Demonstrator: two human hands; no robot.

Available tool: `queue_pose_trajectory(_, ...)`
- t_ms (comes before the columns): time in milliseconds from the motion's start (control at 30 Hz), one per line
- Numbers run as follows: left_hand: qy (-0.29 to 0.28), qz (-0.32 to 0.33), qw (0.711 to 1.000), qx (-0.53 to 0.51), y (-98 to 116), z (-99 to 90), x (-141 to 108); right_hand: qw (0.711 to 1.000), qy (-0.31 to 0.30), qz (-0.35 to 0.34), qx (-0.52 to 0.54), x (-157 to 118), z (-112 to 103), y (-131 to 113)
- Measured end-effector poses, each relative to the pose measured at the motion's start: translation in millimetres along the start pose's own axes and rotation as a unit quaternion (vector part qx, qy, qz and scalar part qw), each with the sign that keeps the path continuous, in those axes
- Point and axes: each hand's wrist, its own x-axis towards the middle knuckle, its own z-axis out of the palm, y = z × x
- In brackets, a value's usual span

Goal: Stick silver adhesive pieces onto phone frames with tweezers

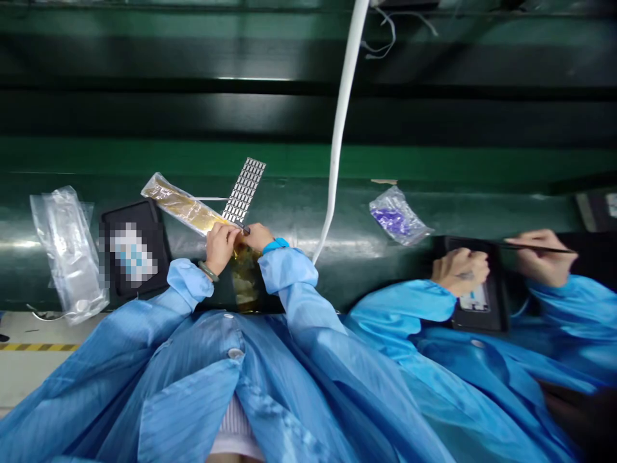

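My left hand point(222, 247) is closed, its fingertips pinched at the top of a translucent amber film point(245, 283) that hangs towards the bench's front edge. Close beside it, my right hand point(259, 236) is closed around a short dark, thin tool point(245, 227); its exact kind is hidden by the fingers. Just beyond the fingertips lies a sheet of small pale rectangular stickers point(245, 190) in rows, slanting away from me. A clear bag with amber strips point(183, 204) lies to its left, its near end by my left hand.
A black tray point(161, 241) with a blurred-out item and clear plastic bags point(70, 257) lie left. A white cable point(340, 128) hangs down right of my hands. Beyond it are a bag of purple pieces point(398, 215) and a co-worker's hands point(461, 275) over a black tray point(496, 302).
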Motion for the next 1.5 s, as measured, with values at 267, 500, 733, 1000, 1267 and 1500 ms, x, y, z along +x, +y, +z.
queue_pose_trajectory(267,-0.017,0.013,1.0,0.022,0,-0.7,4,0.998,0.055,0.022,0.0,-38,-1,29)
queue_pose_trajectory(500,-0.053,0.031,0.996,0.066,-1,3.9,1,0.984,0.17,0.048,-0.032,-76,17,16)
queue_pose_trajectory(733,-0.068,0.041,0.993,0.082,-2,3.2,1,0.967,0.199,-0.126,-0.096,-114,68,-6)
queue_pose_trajectory(1000,-0.045,0.014,0.996,0.077,-3,9.4,6,0.954,0.247,-0.145,-0.084,-71,97,16)
queue_pose_trajectory(1267,-0.029,0.016,0.997,0.072,0,7.8,3,0.949,0.242,-0.183,-0.083,-47,98,20)
queue_pose_trajectory(1500,-0.027,0.042,0.996,0.07,-4,2.3,7,0.945,0.265,-0.176,-0.079,-57,70,23)
